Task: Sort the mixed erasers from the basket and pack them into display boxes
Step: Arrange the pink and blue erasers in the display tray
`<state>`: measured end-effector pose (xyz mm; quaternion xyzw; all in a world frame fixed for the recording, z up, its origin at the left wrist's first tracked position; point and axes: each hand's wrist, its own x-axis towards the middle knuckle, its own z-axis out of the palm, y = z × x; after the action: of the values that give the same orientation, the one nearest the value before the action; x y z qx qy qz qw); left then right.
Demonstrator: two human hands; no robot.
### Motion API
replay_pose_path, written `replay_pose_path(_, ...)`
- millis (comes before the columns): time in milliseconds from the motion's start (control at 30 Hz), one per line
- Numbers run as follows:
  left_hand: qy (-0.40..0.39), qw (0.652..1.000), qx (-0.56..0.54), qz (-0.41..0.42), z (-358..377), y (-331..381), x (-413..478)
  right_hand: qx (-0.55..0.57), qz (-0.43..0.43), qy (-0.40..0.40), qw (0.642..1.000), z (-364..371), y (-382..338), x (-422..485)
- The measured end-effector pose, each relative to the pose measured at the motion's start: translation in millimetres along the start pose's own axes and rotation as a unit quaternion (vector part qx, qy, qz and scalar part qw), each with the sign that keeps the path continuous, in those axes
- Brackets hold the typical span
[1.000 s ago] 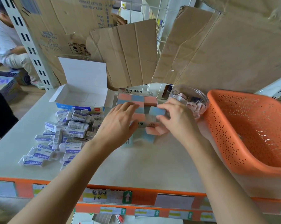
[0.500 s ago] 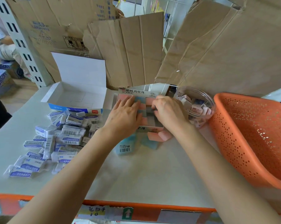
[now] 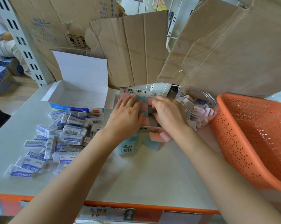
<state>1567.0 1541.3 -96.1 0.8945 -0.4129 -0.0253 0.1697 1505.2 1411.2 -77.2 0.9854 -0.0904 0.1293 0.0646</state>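
Roughly midway, judging by the spread of things. At the middle of the worktop (image 3: 152,175), a display box (image 3: 137,92) with printed lettering, largely filled with rows of pink and blue erasers (image 3: 143,99). Left hand (image 3: 126,115) laid flat on those rows, fingers straight, grip open and holding nothing, seemingly pressing the blocks level. Right hand (image 3: 167,113) over the right part of the same display box, fingers bent down into a dark gap between the rows; fingertips hidden, so grip impossible to tell: perhaps pinching an eraser, perhaps only pushing one home. Just in front of the display box, against its near wall, a loose pink eraser (image 3: 155,136) and loose blue erasers (image 3: 125,148), not yet packed. Left of the display box, a white box (image 3: 78,94) open with nothing visible inside, and beside it a big heap of wrapped white erasers (image 3: 62,135), so nearly all of that sort left to pack. Right of the display box, a clear tub (image 3: 199,107) of small pale erasers, and beyond that the orange basket (image 3: 252,135), no erasers visible in the part shown; sorting apparently done, packing the main job remaining.
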Motion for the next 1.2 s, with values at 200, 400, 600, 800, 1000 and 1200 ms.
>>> replay_pose_path(200, -0.007, 0.998, -0.063, 0.01, -9, -1, 3, 0.072, 0.027, -0.058, 0.995, -14, 7, -13)
replay_pose_path(400, 0.123, 0.981, -0.134, 0.061, -27, 2, -35, 0.243, 0.034, 0.083, 0.966, -10, -3, -59)
replay_pose_path(600, 0.063, 0.994, -0.075, 0.057, -22, -5, -77, 0.238, 0.058, 0.123, 0.962, 1, -13, -87)
replay_pose_path(800, 0.07, 0.994, 0.018, 0.081, -19, -1, -90, 0.249, 0.068, 0.138, 0.956, 7, -15, -92)
replay_pose_path(1000, 0.041, 0.993, -0.103, 0.041, -23, -2, -87, 0.269, 0.052, 0.153, 0.949, 10, -13, -93)
replay_pose_path(1200, -0.099, 0.805, -0.569, -0.136, -33, 7, -86, 0.477, -0.004, 0.132, 0.869, -9, -18, -94)
